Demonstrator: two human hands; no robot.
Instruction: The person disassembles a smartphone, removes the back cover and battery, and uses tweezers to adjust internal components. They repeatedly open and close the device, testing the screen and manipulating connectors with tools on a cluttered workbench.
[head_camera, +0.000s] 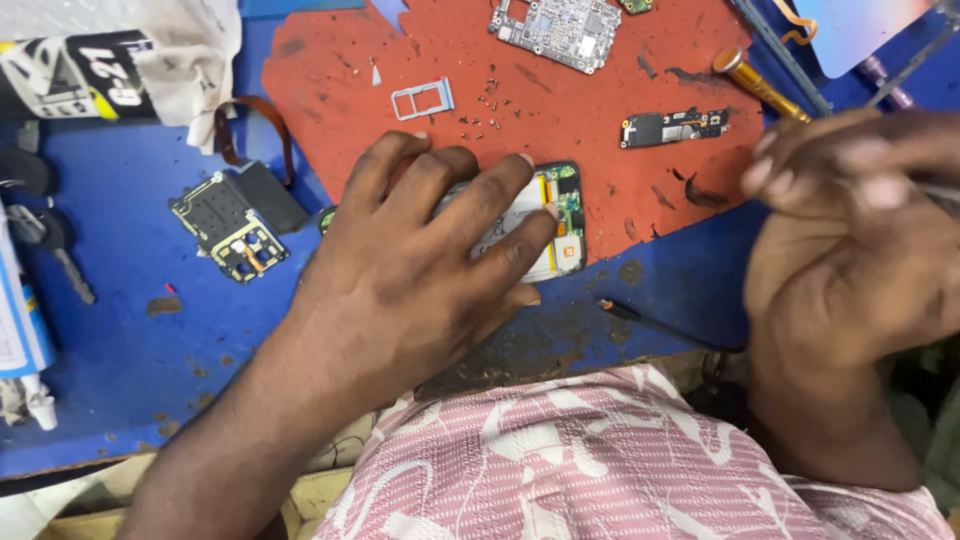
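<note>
the left hand (430, 250) lies spread flat on an opened phone (545, 225), pinning it to the red mat (600, 110) on the bench (130, 340). the right hand (850, 240), raised to its right, pinches a thin, blurred tool; tiny screws (485, 110) and a sim tray (422, 98) lie just beyond the left fingers.

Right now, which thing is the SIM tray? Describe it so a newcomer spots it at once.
Start at the red mat on the blue bench. Above the left hand, which presses on the opened phone, lies the SIM tray, left of the scattered tiny screws. It is the only pale blue, thin rectangular frame with two open windows; the circuit boards nearby are solid and dark or silver.
</note>
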